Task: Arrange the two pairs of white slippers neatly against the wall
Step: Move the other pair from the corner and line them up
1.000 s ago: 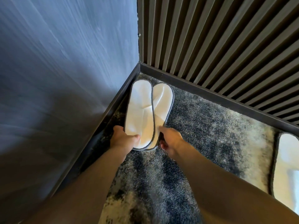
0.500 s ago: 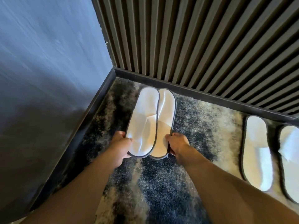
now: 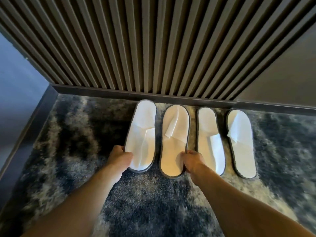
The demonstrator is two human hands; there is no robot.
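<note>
Several white slippers with grey rims lie side by side on the carpet, toes toward the slatted wall. My left hand (image 3: 119, 157) grips the heel end of the leftmost slipper (image 3: 142, 134), which is slightly lifted and tilted. My right hand (image 3: 192, 159) holds the right edge of the second slipper (image 3: 174, 141) near its heel. To the right lie the third slipper (image 3: 210, 139) and the fourth slipper (image 3: 242, 142), flat and untouched. A narrow gap separates the two slippers I hold.
A dark ribbed wall (image 3: 153, 48) with a dark baseboard (image 3: 153, 98) runs across the back. A smooth blue-grey wall (image 3: 15, 82) closes the left side, forming a corner. Mottled grey and cream carpet (image 3: 145, 202) covers the floor.
The pair I hold has shifted right, away from the corner, and now lies next to the other pair. The two held slippers, overlapping before, are now separated.
</note>
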